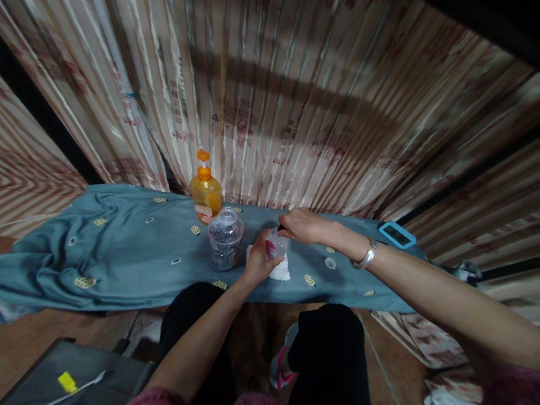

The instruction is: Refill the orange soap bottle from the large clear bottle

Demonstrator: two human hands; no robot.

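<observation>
My left hand (258, 264) is wrapped round a small clear plastic container (277, 246) with a pink print on its side. Over its top, my right hand (304, 225) is closed on a small dark object (280, 228), mostly hidden by the fingers; its kind does not show. Beneath the container lies a white tissue-like sheet (280, 273). A larger clear plastic bottle (225, 242) without a cap stands upright just left of my left hand. To the right, a small translucent round lid (330, 263) lies on the cloth.
Behind the clear bottle stands an orange pump bottle (206, 194). A blue-framed digital timer (397, 235) rests at the right end of the bench. Teal cloth (139, 247) covers the bench, wrinkled at the left. A striped curtain (270, 112) hangs close behind it.
</observation>
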